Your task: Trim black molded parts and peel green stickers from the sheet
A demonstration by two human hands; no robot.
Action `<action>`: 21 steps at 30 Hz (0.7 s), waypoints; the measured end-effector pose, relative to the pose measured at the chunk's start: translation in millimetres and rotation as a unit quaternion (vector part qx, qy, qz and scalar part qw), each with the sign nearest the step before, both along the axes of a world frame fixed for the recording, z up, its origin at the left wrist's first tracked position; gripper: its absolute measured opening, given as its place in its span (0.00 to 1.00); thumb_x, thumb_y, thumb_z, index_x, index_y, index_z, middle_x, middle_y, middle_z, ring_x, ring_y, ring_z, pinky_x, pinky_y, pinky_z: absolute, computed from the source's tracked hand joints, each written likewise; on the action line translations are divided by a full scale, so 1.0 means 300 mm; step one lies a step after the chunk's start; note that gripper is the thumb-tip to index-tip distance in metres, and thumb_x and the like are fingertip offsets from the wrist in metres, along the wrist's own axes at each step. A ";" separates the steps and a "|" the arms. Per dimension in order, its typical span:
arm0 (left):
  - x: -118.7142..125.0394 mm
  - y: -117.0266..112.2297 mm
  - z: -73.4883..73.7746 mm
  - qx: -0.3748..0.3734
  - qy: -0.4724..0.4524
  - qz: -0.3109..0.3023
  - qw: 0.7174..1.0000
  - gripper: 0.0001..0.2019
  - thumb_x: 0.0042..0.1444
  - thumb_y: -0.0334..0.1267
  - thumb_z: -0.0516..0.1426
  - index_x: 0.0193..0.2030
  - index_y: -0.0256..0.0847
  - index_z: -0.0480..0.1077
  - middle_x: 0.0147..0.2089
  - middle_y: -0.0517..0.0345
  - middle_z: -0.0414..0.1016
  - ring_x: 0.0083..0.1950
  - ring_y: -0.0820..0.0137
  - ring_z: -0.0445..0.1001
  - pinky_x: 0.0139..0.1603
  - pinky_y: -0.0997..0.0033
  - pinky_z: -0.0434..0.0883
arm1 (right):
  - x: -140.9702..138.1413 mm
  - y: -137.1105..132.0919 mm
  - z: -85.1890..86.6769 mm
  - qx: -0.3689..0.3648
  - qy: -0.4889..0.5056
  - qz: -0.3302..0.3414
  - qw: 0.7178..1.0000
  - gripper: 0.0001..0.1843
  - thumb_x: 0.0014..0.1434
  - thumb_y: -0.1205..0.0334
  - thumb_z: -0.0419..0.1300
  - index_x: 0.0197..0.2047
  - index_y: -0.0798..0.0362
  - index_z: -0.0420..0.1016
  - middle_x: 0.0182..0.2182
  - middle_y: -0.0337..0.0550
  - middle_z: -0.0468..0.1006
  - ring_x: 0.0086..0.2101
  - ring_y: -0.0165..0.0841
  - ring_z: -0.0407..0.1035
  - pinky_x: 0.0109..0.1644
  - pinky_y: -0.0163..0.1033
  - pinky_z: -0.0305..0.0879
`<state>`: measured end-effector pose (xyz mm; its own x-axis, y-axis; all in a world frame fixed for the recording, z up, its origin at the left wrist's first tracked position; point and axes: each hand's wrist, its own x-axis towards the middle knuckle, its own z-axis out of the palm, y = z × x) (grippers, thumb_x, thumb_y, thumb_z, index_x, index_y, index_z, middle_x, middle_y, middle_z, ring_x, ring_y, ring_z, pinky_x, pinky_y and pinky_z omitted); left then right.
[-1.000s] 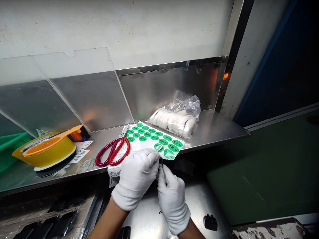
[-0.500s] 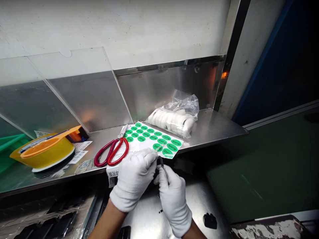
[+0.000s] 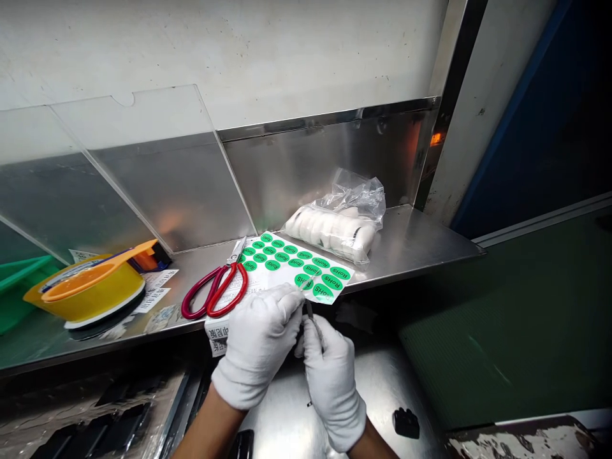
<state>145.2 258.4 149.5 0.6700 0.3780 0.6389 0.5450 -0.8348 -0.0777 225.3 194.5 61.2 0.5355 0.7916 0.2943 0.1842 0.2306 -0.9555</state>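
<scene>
The left hand (image 3: 262,344), in a white glove, has its fingers curled closed (whether around anything is hidden), while the right hand (image 3: 331,376), gloved too, pinches a thin dark strip (image 3: 310,310) between thumb and finger, its upper end close to the left fingertips, in front of the metal shelf (image 3: 406,245). Just beyond lies a sheet of green stickers (image 3: 331,281), with red-handled scissors (image 3: 224,293) at its left and a bag of white rolls (image 3: 329,229) behind it
</scene>
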 end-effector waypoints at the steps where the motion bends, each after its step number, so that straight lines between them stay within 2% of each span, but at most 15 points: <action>1: 0.000 -0.001 -0.001 0.004 0.000 0.001 1.000 0.06 0.56 0.27 0.57 0.36 0.39 0.74 0.36 0.54 0.82 0.34 0.63 0.81 0.36 0.63 0.79 | -0.002 -0.003 0.003 -0.002 0.000 0.000 1.000 0.20 0.67 0.54 0.47 0.25 0.51 0.63 0.18 0.34 0.67 0.20 0.27 0.60 0.26 0.33 0.52; 10: -0.003 0.001 -0.022 0.024 -0.002 0.013 1.000 0.07 0.56 0.29 0.57 0.38 0.37 0.76 0.39 0.46 0.83 0.37 0.56 0.82 0.34 0.57 0.80 | -0.016 -0.002 0.038 -0.046 -0.073 -0.068 0.994 0.22 0.66 0.53 0.44 0.31 0.54 0.74 0.21 0.46 0.75 0.21 0.33 0.66 0.27 0.38 0.53; 13: -0.004 0.003 -0.020 0.015 -0.006 0.011 1.000 0.07 0.57 0.30 0.56 0.38 0.36 0.76 0.39 0.45 0.83 0.37 0.55 0.82 0.36 0.56 0.80 | -0.007 -0.004 0.053 -0.054 -0.058 -0.051 0.996 0.22 0.66 0.52 0.45 0.29 0.52 0.72 0.19 0.42 0.72 0.20 0.32 0.62 0.27 0.38 0.51; 15: -0.007 0.003 -0.012 0.002 -0.004 0.003 1.000 0.08 0.57 0.29 0.55 0.38 0.37 0.76 0.39 0.48 0.83 0.38 0.59 0.82 0.37 0.59 0.80 | 0.011 -0.014 0.054 -0.054 -0.042 -0.019 0.997 0.21 0.66 0.52 0.45 0.26 0.51 0.68 0.18 0.38 0.68 0.20 0.30 0.60 0.26 0.37 0.51; 18: -0.018 0.002 0.006 -0.034 -0.005 -0.022 0.999 0.08 0.58 0.29 0.56 0.41 0.40 0.75 0.40 0.57 0.83 0.39 0.71 0.81 0.42 0.75 0.77 | 0.043 -0.051 0.015 -0.056 -0.006 0.050 0.997 0.21 0.66 0.53 0.47 0.24 0.51 0.64 0.16 0.34 0.64 0.19 0.27 0.59 0.26 0.34 0.53; 19: -0.023 0.001 0.013 -0.070 -0.013 -0.029 0.997 0.09 0.58 0.29 0.56 0.42 0.42 0.75 0.41 0.61 0.83 0.39 0.74 0.81 0.43 0.79 0.75 | 0.050 -0.070 -0.013 -0.067 0.024 0.073 0.995 0.20 0.66 0.52 0.48 0.25 0.51 0.65 0.15 0.32 0.62 0.18 0.27 0.58 0.25 0.33 0.53; 21: -0.032 -0.002 0.026 -0.180 -0.049 -0.024 0.982 0.08 0.57 0.34 0.58 0.43 0.47 0.75 0.41 0.65 0.82 0.41 0.76 0.80 0.45 0.81 0.73 | 0.053 -0.112 -0.090 -0.108 0.115 0.105 0.982 0.21 0.64 0.46 0.50 0.30 0.53 0.69 0.14 0.29 0.56 0.16 0.26 0.53 0.21 0.32 0.49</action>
